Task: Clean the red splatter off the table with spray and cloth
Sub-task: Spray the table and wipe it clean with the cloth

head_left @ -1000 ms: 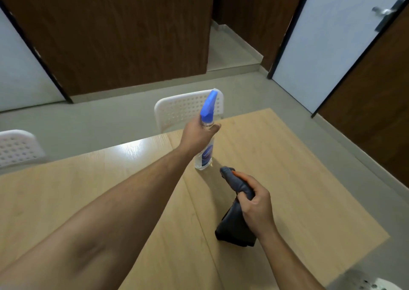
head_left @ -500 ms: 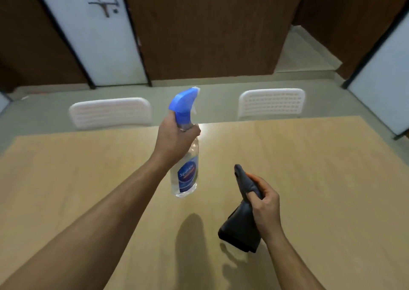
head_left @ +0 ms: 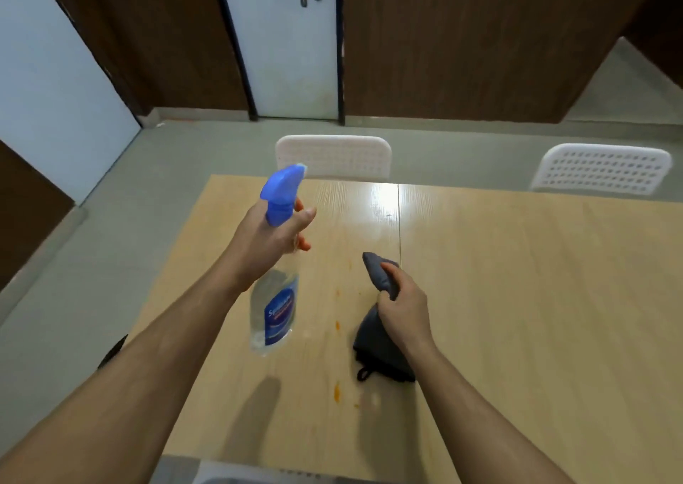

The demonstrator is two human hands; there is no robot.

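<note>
Left hand: wrapped round the neck of the spray bottle, just under the blue trigger head; fingertips show past the neck on the right, thumb side hidden. Bottle held clear of the table, tilted, base toward the near left, nozzle pointing far and right.

Right hand: fingers curled tight on a bunched dark cloth; one end sticks up past the knuckles, the bulk hangs below and appears to rest on the wood, though contact cannot be confirmed.

Change noted: half a second ago the view faced the middle of the tabletop and no stain showed; a second ago the bottle stood near the far right part of the table. Now the view has swung left and the red splatter has come into sight. Bottle is lifted and carried over with it.

Splatter: a thin scatter of orange-red spots running near to far on the pale wood, between the two hands; largest spot near, smaller ones farther up. Dry or wet cannot be told.

Judgement: target is found, tools are both in hand, nothing is sprayed yet. The nozzle probably needs tipping down toward the spots before the trigger is pulled.

Other items: two white chairs at the far edge.
</note>
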